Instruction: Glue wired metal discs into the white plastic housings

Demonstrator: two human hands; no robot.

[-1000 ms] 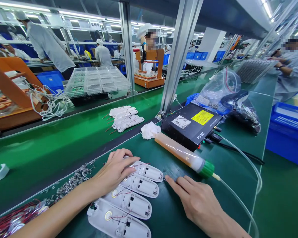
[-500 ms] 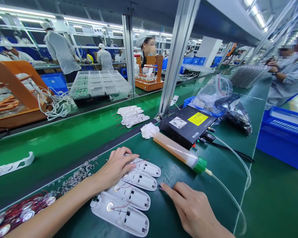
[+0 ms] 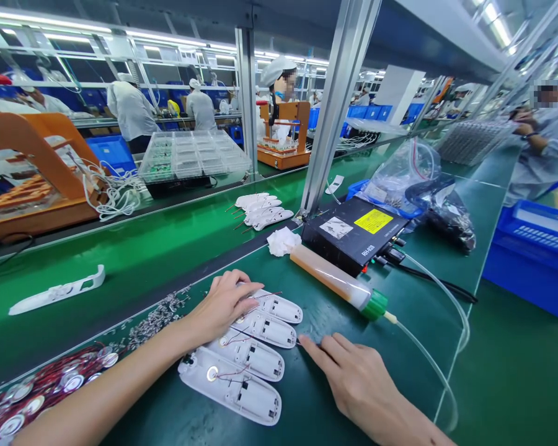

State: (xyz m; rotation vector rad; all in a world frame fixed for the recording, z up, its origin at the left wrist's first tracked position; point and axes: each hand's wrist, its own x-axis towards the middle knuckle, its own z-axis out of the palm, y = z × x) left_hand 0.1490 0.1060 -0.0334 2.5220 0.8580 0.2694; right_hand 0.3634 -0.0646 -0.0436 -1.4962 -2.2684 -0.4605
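A row of white plastic housings (image 3: 230, 385) lies on the green table, their inner sides up. Round metal discs with thin red and dark wires sit in those whose upper parts show. My left hand (image 3: 227, 306) is closed over the upper end of the farthest housing (image 3: 281, 308), fingers bent and thumb beside them. The hand covers that end and whatever lies under its fingertips. At the rounded lower end of the second-farthest housing (image 3: 279, 329) is my right hand (image 3: 348, 375), fingers closed and index finger pointing at it. A small dark tip shows there; the rest is hidden.
Wired discs (image 3: 32, 402) and small metal parts (image 3: 160, 316) lie left. Beyond my hands are an amber-filled syringe barrel (image 3: 330, 277), crumpled tissue (image 3: 283, 241) and a black controller (image 3: 353, 235). White covers (image 3: 265, 210) and a white part (image 3: 58, 294) lie on the green belt.
The white part on the belt has moved right and shows more fully; the white covers there have shifted right too. Both my hands stay in nearly the same place by the housings.
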